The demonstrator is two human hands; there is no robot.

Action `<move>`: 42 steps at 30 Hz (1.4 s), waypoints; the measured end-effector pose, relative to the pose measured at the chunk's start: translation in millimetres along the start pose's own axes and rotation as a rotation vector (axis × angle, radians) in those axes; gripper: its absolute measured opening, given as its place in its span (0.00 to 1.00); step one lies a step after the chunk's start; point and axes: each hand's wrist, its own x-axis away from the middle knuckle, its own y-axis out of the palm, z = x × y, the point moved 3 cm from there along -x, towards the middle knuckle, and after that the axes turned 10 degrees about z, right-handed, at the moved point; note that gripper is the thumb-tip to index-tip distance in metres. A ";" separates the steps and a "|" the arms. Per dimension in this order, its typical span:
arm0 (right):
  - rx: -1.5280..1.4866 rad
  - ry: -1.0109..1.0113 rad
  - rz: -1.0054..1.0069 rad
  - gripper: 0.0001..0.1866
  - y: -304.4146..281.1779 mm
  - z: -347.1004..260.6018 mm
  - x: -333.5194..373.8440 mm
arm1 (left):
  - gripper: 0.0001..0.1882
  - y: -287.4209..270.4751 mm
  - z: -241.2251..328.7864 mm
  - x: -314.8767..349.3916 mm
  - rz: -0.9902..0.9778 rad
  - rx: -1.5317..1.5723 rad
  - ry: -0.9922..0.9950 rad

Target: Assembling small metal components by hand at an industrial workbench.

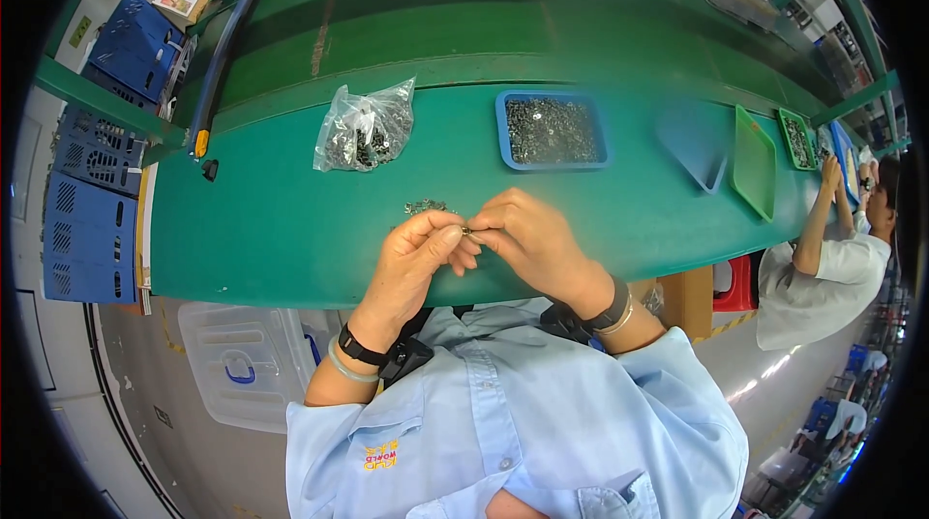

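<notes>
My left hand [414,256] and my right hand [534,237] meet above the near part of the green table. A small, dark, shiny metal piece [466,232] is pinched between the fingertips of both hands; it is too small for me to tell its exact kind. Just beyond my left hand lies a loose heap of small metal parts [426,206], partly hidden by the fingers. Farther back stands a clear plastic bag [366,130] with metal parts inside. To its right is a blue tray [555,167] full of small metal parts.
On the right of the green table [261,238] are a translucent blue tray [711,176], a green tray [755,171] and a smaller green tray of parts [796,140]. A co-worker [823,277] works at the far right. Blue crates [89,238] stand left; a lidded clear box [242,364] sits below.
</notes>
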 end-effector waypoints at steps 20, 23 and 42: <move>-0.075 0.075 0.016 0.09 -10.2 -3.1 12.5 | 0.08 10.9 -20.0 -1.1 -0.055 0.230 -0.076; -0.089 0.077 0.021 0.09 -9.9 -3.4 14.0 | 0.09 12.7 -21.4 -0.7 -0.064 0.267 -0.065; -0.173 0.133 0.091 0.09 -21.8 4.8 8.8 | 0.08 29.2 0.4 -2.6 -0.096 0.233 -0.148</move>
